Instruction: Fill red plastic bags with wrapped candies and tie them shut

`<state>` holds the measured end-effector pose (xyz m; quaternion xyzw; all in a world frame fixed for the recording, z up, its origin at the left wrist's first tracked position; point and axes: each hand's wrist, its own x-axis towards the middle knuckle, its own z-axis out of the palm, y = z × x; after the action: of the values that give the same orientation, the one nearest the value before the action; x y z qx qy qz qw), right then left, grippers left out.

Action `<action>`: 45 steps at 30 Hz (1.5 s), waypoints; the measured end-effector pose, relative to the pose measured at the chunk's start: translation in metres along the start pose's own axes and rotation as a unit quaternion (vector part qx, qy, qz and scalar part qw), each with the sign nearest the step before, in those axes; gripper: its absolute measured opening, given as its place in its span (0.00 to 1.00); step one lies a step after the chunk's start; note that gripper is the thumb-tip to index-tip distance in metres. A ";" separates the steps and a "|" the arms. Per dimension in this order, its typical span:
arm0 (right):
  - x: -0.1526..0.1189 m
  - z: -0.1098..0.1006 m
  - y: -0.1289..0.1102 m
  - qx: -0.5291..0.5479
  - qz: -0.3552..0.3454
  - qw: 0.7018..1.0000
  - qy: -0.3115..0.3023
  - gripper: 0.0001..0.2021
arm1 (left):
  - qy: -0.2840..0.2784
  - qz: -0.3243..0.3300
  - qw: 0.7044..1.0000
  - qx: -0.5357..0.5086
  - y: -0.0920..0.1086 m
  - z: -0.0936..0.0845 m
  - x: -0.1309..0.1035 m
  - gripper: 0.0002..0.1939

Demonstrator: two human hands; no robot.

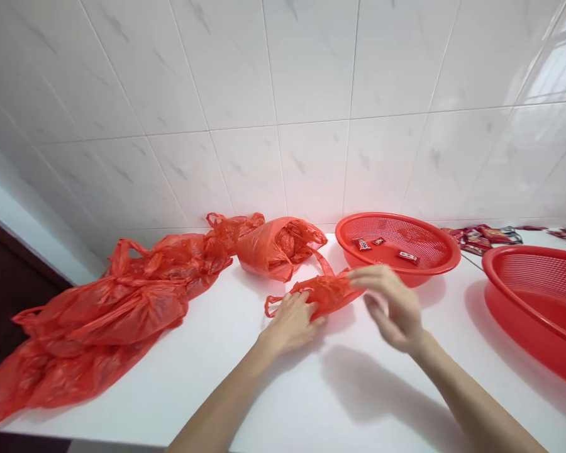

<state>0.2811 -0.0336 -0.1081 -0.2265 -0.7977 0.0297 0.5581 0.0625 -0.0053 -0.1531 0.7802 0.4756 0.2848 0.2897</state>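
Note:
A small red plastic bag (330,294) lies on the white table in front of me, its handle loop sticking out to the left. My left hand (292,322) grips the near left part of this bag with bent fingers. At the bag's right end, my right hand (393,307) is raised a little, thumb and fingers apart and slightly blurred by motion. Nothing shows between its fingers. Just behind is a crumpled red plastic bag (268,251), its mouth facing right.
Several tied red bags (122,314) are heaped along the left. A red mesh basket (391,274) with a few small wrapped packets (408,257) stands behind my right hand. Another red basket (532,327) is at far right. Loose packets (488,238) lie by the tiled wall (311,170).

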 end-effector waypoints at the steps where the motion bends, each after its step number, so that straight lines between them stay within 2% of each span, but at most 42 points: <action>1: -0.001 0.008 -0.008 -0.001 -0.045 0.996 -0.073 0.19 | -0.008 0.011 0.999 0.030 0.001 0.005 0.000 0.08; 2: -0.003 0.018 -0.013 -0.014 -0.083 0.987 -0.139 0.17 | -0.020 0.025 0.997 0.071 0.003 0.010 -0.001 0.10; 4: -0.010 0.036 -0.015 -0.083 -0.085 0.968 -0.220 0.14 | -0.048 0.050 0.988 0.139 0.008 0.018 -0.002 0.13; 7: -0.020 0.052 0.002 -0.216 0.009 0.932 -0.290 0.12 | -0.084 0.063 0.978 0.183 0.016 0.020 -0.003 0.11; 9: -0.025 0.052 0.018 -0.302 0.084 0.894 -0.321 0.12 | -0.091 0.048 0.975 0.198 0.021 0.014 -0.003 0.15; 13: -0.030 0.045 0.038 -0.414 0.209 0.821 -0.334 0.17 | -0.083 -0.070 0.966 0.233 0.030 -0.002 -0.001 0.27; 15: -0.031 0.044 0.039 -0.437 0.242 0.802 -0.327 0.19 | -0.059 -0.132 0.958 0.246 0.030 -0.010 -0.001 0.29; 16: -0.031 0.044 0.038 -0.446 0.248 0.797 -0.323 0.19 | -0.045 -0.155 0.953 0.258 0.030 -0.014 -0.001 0.27; 19: -0.032 0.045 0.033 -0.469 0.245 0.793 -0.303 0.15 | -0.015 -0.204 0.929 0.310 0.023 -0.026 -0.001 0.14; 20: -0.033 0.045 0.032 -0.473 0.246 0.792 -0.297 0.16 | -0.010 -0.216 0.922 0.322 0.020 -0.030 -0.001 0.14; 25: -0.037 0.040 0.032 -0.474 0.242 0.801 -0.274 0.30 | -0.027 -0.240 0.921 0.305 0.016 -0.036 -0.001 0.28; 27: -0.036 0.039 0.030 -0.474 0.217 0.812 -0.263 0.27 | -0.039 -0.232 0.928 0.289 0.017 -0.034 0.000 0.36; 30: -0.033 0.042 0.025 -0.437 0.172 0.843 -0.261 0.15 | -0.054 -0.205 0.938 0.273 0.017 -0.030 0.000 0.40; 33: -0.033 0.049 0.024 -0.380 0.128 0.870 -0.287 0.15 | -0.069 -0.177 0.946 0.263 0.014 -0.026 -0.001 0.44; 35: -0.036 0.052 0.027 -0.362 0.101 0.877 -0.301 0.16 | -0.075 -0.166 0.950 0.255 0.013 -0.024 -0.002 0.46; 38: -0.041 0.054 0.035 -0.361 0.090 0.873 -0.315 0.17 | -0.079 -0.160 0.953 0.246 0.013 -0.025 -0.003 0.45; 42: -0.040 0.050 0.041 -0.382 0.126 0.851 -0.338 0.14 | -0.069 -0.154 0.958 0.231 0.012 -0.032 -0.004 0.40; 45: -0.035 0.046 0.036 -0.408 0.158 0.836 -0.331 0.14 | -0.031 -0.163 0.960 0.225 0.009 -0.037 -0.004 0.46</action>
<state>0.2609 -0.0052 -0.1666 -0.5329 -0.8283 -0.1374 0.1053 0.0393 -0.0055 -0.1224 0.7458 0.6386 0.0954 0.1639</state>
